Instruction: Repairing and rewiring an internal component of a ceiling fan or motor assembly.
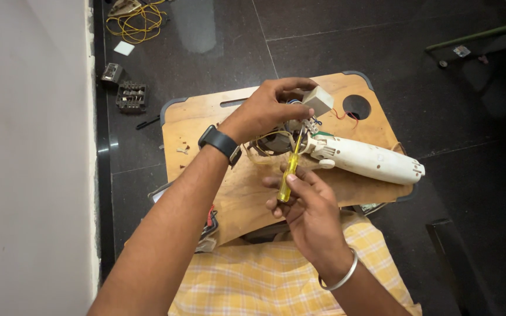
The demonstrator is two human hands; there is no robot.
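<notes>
step: screw work in hand at the wiring end of the white plastic appliance body, judging by the tool angle; the blade tip sits in the cluster of small parts where the casing is open
left hand: reaches over from the left, fingers curled shut around a small grey-white plastic box part and holds it up off the motor; black smartwatch on that wrist
right hand: thumb and fingers pinched closed on the yellow translucent handle of the slim screwdriver, shaft tilted up and away toward the box; silver metal bangle on that wrist
work location: appliance lies on its side across the light plywood board with a round hole and a slot, long white end pointing right, exposed round motor with copper-coloured winding at its left end, just under the left hand
wiring: thin red, blue and yellow leads run from the box to the motor; exact terminals too small to tell
next move needs: tip seated square in the screw head, box held still by the left hand, slack kept in the leads so none pulls
floor: dark tiles, coil of yellow wire and 2 small dark parts well apart from the board, up left
lap: yellow checked cloth under the board's near edge
</notes>
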